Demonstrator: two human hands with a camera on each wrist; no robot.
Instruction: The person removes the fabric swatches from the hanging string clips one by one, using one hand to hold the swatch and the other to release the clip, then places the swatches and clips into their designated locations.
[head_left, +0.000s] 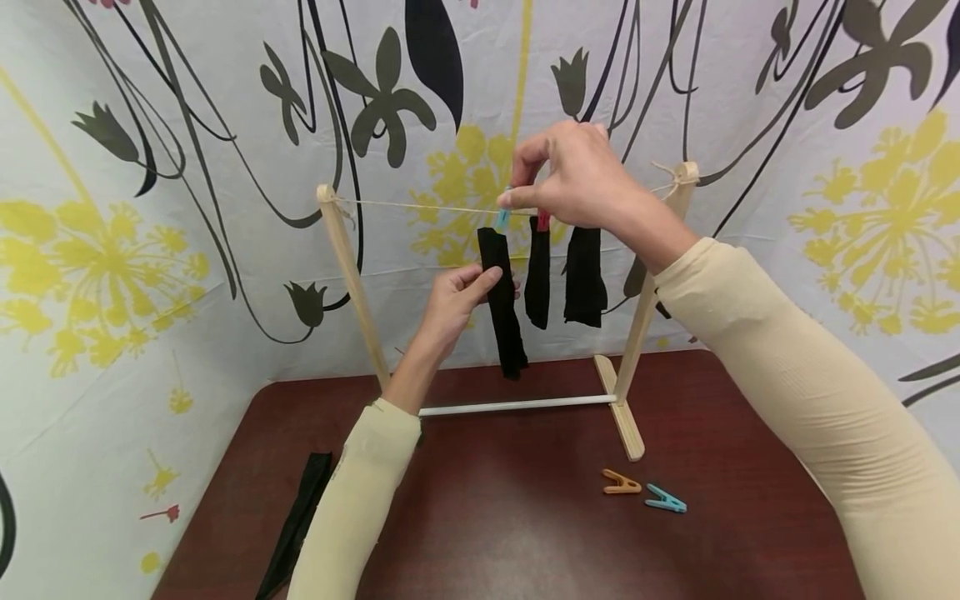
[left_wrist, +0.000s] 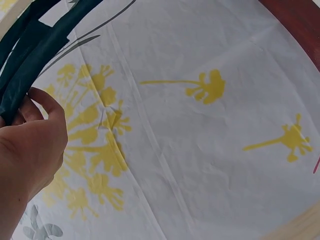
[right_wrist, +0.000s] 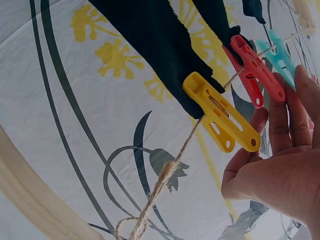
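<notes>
My left hand (head_left: pixel 447 307) pinches a narrow black cloth strip (head_left: pixel 504 308) between thumb and fingers, just under the string (head_left: pixel 427 206). Above it, my right hand (head_left: pixel 581 177) grips a light blue clothespin (head_left: pixel 503 219) at the string, close over the strip's top end. In the right wrist view, a red clothespin (right_wrist: pixel 255 70) and a yellow clothespin (right_wrist: pixel 220 112) sit on the line beside my right fingers. The red one holds a second black strip (head_left: pixel 537 279); the yellow one holds a wider black cloth (head_left: pixel 586 279). The left wrist view shows the gripped dark cloth (left_wrist: pixel 30 60) at its upper left.
The string runs between two wooden posts (head_left: pixel 352 287), joined low down by a white rod (head_left: pixel 517 406). An orange clothespin (head_left: pixel 622 482) and another blue clothespin (head_left: pixel 666 499) lie on the dark red table (head_left: pixel 525 517). More black cloth (head_left: pixel 300 517) lies left of my left sleeve.
</notes>
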